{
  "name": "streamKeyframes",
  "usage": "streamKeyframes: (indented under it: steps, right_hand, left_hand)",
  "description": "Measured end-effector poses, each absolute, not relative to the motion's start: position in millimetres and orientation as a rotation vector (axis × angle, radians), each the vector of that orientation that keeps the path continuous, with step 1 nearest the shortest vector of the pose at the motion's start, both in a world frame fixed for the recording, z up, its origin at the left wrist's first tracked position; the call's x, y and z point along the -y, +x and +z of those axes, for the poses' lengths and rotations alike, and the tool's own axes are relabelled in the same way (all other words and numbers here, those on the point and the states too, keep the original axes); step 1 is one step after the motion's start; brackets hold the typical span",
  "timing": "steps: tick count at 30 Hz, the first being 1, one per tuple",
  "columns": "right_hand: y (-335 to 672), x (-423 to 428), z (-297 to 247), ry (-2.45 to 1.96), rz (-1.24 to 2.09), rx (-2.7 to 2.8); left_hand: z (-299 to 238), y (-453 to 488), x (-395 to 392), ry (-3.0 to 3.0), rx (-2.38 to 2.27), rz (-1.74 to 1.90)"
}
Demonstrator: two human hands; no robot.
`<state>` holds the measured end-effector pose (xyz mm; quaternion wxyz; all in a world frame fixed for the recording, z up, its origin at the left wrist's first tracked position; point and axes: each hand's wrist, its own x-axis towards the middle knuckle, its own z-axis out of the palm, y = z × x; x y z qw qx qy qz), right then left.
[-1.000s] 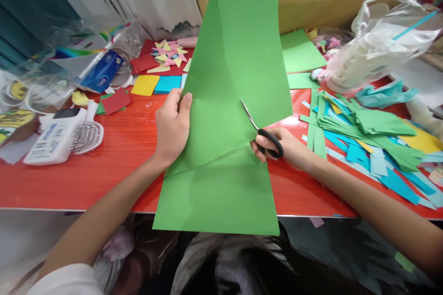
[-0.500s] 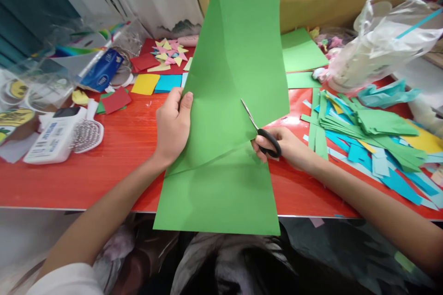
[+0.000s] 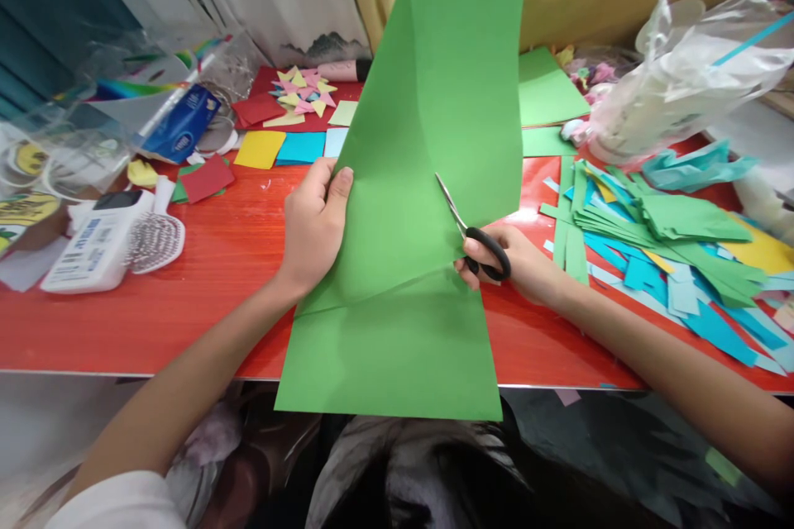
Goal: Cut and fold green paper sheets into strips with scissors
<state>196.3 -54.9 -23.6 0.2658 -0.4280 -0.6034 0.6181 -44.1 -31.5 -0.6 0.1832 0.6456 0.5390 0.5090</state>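
At the centre of the frame, a large green sheet point(image 3: 397, 207) rose above the red surface point(image 3: 236, 264), its top near the upper edge of the picture and its lower end overhanging the near edge at bottom centre. The left hand point(image 3: 314, 223) was clamped on the sheet's left margin, thumb in front, most of the fingers hidden behind. Right of centre, the right hand point(image 3: 521, 264) had its grip closed around the black handles of the scissors point(image 3: 477, 235), whose blades pointed up and left across the paper, looking nearly together. Compared with half a second earlier, the sheet's upper part, both hands and the scissors had shifted slightly rightward, while the lower part had scarcely moved; the dark end of a pink tube point(image 3: 338, 72) had come into view at upper left. Since paper and tool had moved together, the opening at the right margin seemed little longer, and the cut appeared only partway across. Green strips point(image 3: 576, 252) and blue scraps point(image 3: 645, 277) lay at right.
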Motion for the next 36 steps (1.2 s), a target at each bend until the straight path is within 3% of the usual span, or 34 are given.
streamKeyframes:
  steps: [36]
  right_hand:
    - [192.3,57.1,-16.4,-1.19,1.644,1.654]
  left_hand:
    - [-0.7,-39.2,34.0,1.659,-1.41,1.271]
